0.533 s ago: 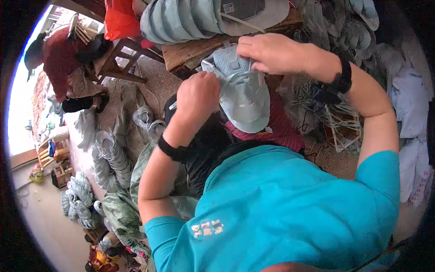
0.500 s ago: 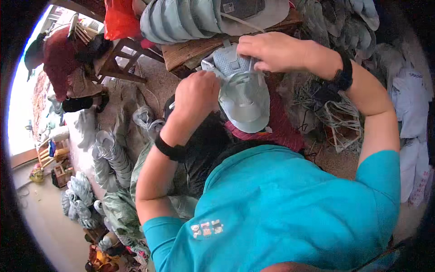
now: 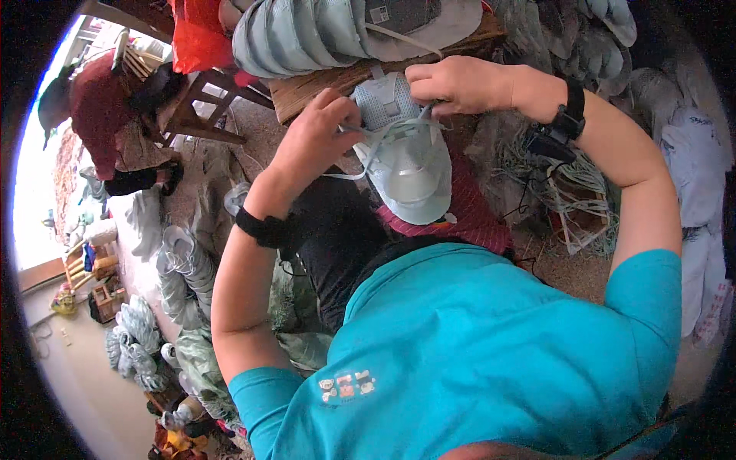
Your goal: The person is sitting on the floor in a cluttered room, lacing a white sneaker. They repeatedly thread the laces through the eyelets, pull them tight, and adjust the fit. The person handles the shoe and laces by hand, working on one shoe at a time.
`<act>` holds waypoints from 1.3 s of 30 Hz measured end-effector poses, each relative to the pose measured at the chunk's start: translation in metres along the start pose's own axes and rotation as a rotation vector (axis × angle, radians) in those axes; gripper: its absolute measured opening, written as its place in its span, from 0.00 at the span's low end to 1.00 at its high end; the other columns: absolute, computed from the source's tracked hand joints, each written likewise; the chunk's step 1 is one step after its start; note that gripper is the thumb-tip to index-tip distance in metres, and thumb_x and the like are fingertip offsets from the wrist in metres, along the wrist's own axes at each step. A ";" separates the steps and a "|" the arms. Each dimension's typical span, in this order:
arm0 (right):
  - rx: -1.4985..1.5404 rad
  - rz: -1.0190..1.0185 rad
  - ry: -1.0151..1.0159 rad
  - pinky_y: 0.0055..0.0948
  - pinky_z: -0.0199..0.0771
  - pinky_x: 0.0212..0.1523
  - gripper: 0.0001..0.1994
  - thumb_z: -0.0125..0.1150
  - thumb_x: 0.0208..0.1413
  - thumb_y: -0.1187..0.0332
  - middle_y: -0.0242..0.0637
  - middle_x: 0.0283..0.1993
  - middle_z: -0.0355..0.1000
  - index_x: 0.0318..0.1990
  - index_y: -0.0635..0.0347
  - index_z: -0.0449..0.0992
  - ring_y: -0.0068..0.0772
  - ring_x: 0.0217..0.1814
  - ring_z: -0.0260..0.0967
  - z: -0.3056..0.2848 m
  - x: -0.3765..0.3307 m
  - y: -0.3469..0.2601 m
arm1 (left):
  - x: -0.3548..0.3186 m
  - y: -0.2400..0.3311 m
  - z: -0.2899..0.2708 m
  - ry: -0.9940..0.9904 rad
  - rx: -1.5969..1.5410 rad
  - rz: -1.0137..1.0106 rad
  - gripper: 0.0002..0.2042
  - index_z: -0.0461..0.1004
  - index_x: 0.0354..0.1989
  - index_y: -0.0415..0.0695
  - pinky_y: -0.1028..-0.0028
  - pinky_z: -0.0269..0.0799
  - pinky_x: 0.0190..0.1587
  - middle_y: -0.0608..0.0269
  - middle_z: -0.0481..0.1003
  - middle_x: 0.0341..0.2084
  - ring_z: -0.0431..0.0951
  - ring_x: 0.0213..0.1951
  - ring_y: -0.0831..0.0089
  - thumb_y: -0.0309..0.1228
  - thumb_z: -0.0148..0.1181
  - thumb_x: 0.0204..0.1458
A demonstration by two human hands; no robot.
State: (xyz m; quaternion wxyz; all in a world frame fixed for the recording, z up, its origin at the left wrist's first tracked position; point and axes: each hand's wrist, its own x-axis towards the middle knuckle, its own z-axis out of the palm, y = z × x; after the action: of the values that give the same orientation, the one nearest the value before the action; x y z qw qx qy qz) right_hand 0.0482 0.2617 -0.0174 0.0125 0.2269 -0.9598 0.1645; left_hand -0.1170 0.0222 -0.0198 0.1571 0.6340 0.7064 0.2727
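A pale grey-green shoe upper [image 3: 414, 172] lies over my lap, toe toward me, with its perforated tongue [image 3: 383, 103] pointing away. At its left side my left hand [image 3: 320, 132] is closed in a pinch on a light shoelace [image 3: 371, 157]. Part of the lace loops across the eyelets, and a loose stretch hangs below that hand. On the other side my right hand [image 3: 452, 86] is pinched at the upper's collar beside the tongue, on the lace there. Its fingertips are partly hidden.
A wooden bench [image 3: 307, 90] just ahead bears a row of nested grey uppers [image 3: 307, 34]. A red bag [image 3: 201, 38] hangs left of it. Tangled laces [image 3: 579, 207] lie at right. Stacked uppers [image 3: 184, 264] stand at left, near another person in dark red [image 3: 100, 107].
My left hand has moved left and slightly away from the upper, drawing lace out with it. My right hand stays by the collar. The lace now shows across the eyelets.
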 end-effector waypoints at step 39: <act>1.379 0.647 0.488 0.14 0.63 0.26 0.08 0.58 0.60 0.66 0.27 0.32 0.72 0.39 0.61 0.76 0.13 0.25 0.62 -0.002 0.019 -0.053 | -0.022 0.011 0.022 0.667 -0.981 -0.349 0.14 0.71 0.43 0.40 0.82 0.53 0.26 0.75 0.60 0.21 0.57 0.24 0.86 0.38 0.45 0.66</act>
State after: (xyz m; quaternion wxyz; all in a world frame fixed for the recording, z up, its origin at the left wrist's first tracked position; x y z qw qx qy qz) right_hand 0.0546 0.2091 0.0028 0.0307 -0.1484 -0.6302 0.7615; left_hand -0.0922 0.0049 -0.0338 0.2435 0.2434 0.6031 0.7195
